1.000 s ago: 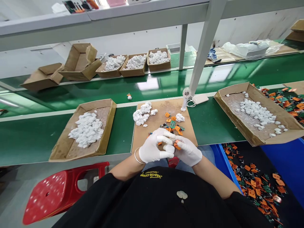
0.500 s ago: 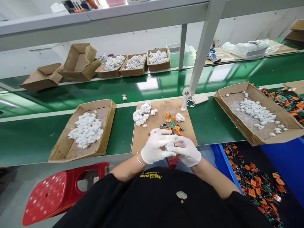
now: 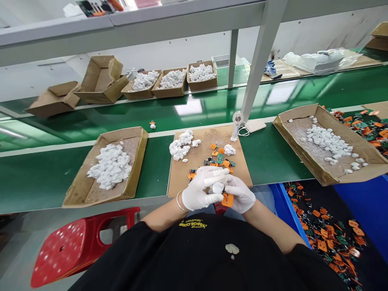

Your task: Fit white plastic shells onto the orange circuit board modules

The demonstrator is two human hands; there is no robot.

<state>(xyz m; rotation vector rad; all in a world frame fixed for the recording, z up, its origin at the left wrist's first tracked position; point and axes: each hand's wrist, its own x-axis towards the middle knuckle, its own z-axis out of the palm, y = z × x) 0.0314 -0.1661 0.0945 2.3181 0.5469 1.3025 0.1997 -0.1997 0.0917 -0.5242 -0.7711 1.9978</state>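
My left hand [image 3: 203, 189], in a white glove, is closed around a small white rounded piece [image 3: 218, 188]. Against it, my right hand [image 3: 241, 195], also gloved, has its fingers closed at an orange square part with thin wires [image 3: 227, 200]. The orange part hangs just below the white piece; whether they are joined I cannot tell. Under and beyond my hands lies a cardboard sheet [image 3: 209, 136]. On it are green circuit boards with orange parts [image 3: 220, 158], a pile of white pieces [image 3: 181, 145] and a smaller white cluster [image 3: 229, 150].
Open cardboard boxes of white pieces stand left [image 3: 140, 161] and right [image 3: 315, 161]. A small handheld fan [image 3: 237, 123] stands at the sheet's far edge. Behind runs a green conveyor belt [image 3: 121, 117] carrying one small assembly [image 3: 152, 125]. Blue bins [image 3: 363, 202] with orange parts sit lower right.
The orange part has come into plain view below my fingers, and my hands have shifted slightly. The small assembly on the belt has moved left.
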